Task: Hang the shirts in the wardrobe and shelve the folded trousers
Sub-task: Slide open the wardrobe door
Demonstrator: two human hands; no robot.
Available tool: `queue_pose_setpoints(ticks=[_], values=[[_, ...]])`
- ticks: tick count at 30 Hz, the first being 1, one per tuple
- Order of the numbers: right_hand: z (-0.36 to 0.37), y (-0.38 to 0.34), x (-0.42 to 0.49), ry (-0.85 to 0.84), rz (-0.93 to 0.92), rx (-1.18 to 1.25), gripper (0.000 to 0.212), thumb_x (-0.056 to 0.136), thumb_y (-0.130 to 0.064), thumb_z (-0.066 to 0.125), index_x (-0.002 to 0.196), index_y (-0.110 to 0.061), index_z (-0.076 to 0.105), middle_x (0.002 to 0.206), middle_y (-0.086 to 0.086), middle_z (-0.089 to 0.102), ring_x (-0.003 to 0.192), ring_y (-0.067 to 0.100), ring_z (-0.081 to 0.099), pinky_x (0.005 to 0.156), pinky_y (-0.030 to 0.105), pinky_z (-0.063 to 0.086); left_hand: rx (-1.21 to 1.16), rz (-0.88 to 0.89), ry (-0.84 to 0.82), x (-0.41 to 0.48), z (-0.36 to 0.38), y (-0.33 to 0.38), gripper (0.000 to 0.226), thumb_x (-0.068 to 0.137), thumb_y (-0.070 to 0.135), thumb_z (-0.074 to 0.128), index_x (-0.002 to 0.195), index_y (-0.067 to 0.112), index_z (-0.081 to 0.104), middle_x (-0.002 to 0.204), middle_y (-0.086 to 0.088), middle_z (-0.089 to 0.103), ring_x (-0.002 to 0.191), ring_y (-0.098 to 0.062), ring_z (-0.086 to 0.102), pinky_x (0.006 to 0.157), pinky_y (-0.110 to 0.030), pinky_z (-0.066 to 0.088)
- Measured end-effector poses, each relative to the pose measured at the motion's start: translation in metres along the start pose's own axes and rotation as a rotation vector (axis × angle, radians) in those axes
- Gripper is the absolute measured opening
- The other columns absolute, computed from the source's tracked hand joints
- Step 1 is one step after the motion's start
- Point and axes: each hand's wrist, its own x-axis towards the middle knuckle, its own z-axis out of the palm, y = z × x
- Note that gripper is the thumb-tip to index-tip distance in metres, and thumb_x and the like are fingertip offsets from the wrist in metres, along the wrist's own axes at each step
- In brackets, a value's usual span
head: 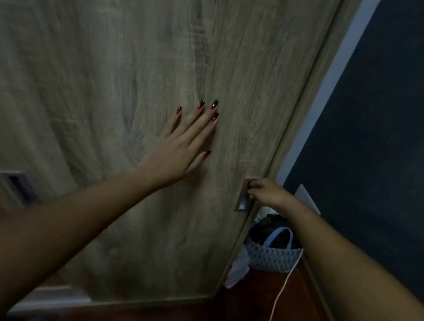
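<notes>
Forearms (55, 232), left hand (179, 149) flat on wardrobe door (112, 47), right hand (266, 194) gripping handle (242, 201)

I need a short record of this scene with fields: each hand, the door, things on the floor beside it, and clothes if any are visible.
left hand: flat on the wardrobe door, fingers straight
right hand: fingers curled into the recessed handle at the door's right edge
door: wood grain, fills the view; wardrobe interior not visible
second handle: lower left, untouched
floor beside door: woven basket with a blue strap, by the dark blue wall
clothes: no shirts or trousers visible
</notes>
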Motion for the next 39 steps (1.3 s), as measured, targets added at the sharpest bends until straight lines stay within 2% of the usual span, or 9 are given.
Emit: queue_pose_setpoints(ticks=[4, 7, 17, 22, 26, 28, 31, 33, 39], values=[[0.000, -0.003, 0.017, 0.035, 0.001, 0.048, 0.027, 0.087, -0.002, 0.046, 0.061, -0.009, 0.043, 0.058, 0.003, 0.040, 0.056, 0.013, 0.039, 0.054, 0.024, 0.033, 0.090, -0.020, 0.025, 0.003, 0.020, -0.004, 0.061, 0.102, 0.040, 0.022, 0.152, 0.009, 0.004, 0.161, -0.010, -0.002, 0.148, -0.027, -0.002, 0.118, -0.055, 0.010], [0.009, 0.000, 0.024, 0.076, -0.002, 0.056, 0.013, 0.083, -0.003, 0.051, 0.071, -0.008, 0.051, 0.060, 0.004, 0.044, 0.055, 0.013, 0.042, 0.044, 0.019, 0.032, 0.122, -0.028, 0.058, 0.003, 0.029, -0.004, 0.061, 0.102, 0.040, 0.024, 0.152, 0.009, 0.006, 0.161, -0.009, 0.002, 0.148, -0.027, 0.002, 0.118, -0.054, 0.011], [0.050, -0.010, 0.038, 0.089, -0.094, 0.103, 0.005, 0.078, 0.002, 0.059, 0.076, 0.005, 0.062, 0.069, 0.012, 0.064, 0.072, 0.024, 0.061, 0.068, 0.031, 0.050, 0.259, -0.056, 0.164, -0.027, 0.052, -0.046, 0.063, 0.100, 0.041, 0.038, 0.151, 0.011, 0.015, 0.159, -0.008, 0.009, 0.148, -0.025, 0.006, 0.116, -0.052, 0.012], [0.083, -0.047, 0.036, 0.040, -0.224, 0.110, 0.016, 0.077, 0.005, 0.058, 0.087, -0.005, 0.066, 0.077, -0.004, 0.063, 0.064, -0.007, 0.059, 0.057, 0.002, 0.043, 0.301, -0.103, 0.204, -0.060, 0.051, -0.084, 0.066, 0.099, 0.042, 0.043, 0.151, 0.011, 0.018, 0.161, -0.007, 0.000, 0.148, -0.027, 0.004, 0.115, -0.054, 0.015], [0.115, -0.073, 0.030, 0.059, -0.345, -0.019, 0.018, 0.081, -0.004, 0.060, 0.098, -0.003, 0.066, 0.089, 0.001, 0.065, 0.087, 0.014, 0.064, 0.063, 0.006, 0.042, 0.295, -0.148, 0.204, -0.092, 0.044, -0.113, 0.063, 0.099, 0.036, 0.044, 0.151, 0.010, 0.018, 0.161, -0.008, -0.001, 0.148, -0.029, 0.006, 0.114, -0.058, 0.018], [0.131, -0.087, 0.027, 0.026, -0.437, -0.069, 0.022, 0.084, -0.009, 0.062, 0.106, -0.006, 0.064, 0.097, 0.004, 0.067, 0.092, 0.017, 0.064, 0.073, 0.018, 0.046, 0.306, -0.183, 0.194, -0.111, 0.038, -0.132, 0.062, 0.100, 0.035, 0.043, 0.151, 0.009, 0.018, 0.161, -0.008, -0.001, 0.148, -0.029, 0.007, 0.113, -0.059, 0.019], [0.143, -0.104, 0.022, -0.007, -0.650, -0.162, 0.039, 0.087, -0.020, 0.061, 0.125, -0.009, 0.057, 0.112, -0.006, 0.061, 0.103, 0.008, 0.058, 0.083, 0.006, 0.040, 0.321, -0.232, 0.169, -0.137, 0.030, -0.158, 0.063, 0.100, 0.036, 0.043, 0.150, 0.008, 0.018, 0.161, -0.010, 0.002, 0.147, -0.031, 0.012, 0.112, -0.062, 0.022], [0.145, -0.117, 0.024, 0.012, -0.830, -0.295, 0.046, 0.086, -0.027, 0.058, 0.128, -0.010, 0.056, 0.125, 0.001, 0.062, 0.115, 0.015, 0.058, 0.094, 0.020, 0.046, 0.330, -0.275, 0.151, -0.155, 0.024, -0.174, 0.062, 0.100, 0.035, 0.042, 0.150, 0.007, 0.018, 0.161, -0.011, 0.004, 0.146, -0.033, 0.014, 0.112, -0.063, 0.023], [0.097, -0.188, 0.036, 0.174, -1.481, -0.799, 0.049, 0.077, -0.009, 0.067, 0.125, -0.006, 0.058, 0.134, 0.009, 0.057, 0.121, 0.024, 0.051, 0.099, 0.037, 0.046, 0.167, -0.617, 0.096, -0.192, 0.020, -0.185, 0.074, 0.098, 0.046, 0.037, 0.149, -0.002, 0.012, 0.158, -0.021, 0.005, 0.146, -0.038, 0.008, 0.114, -0.060, 0.019]])
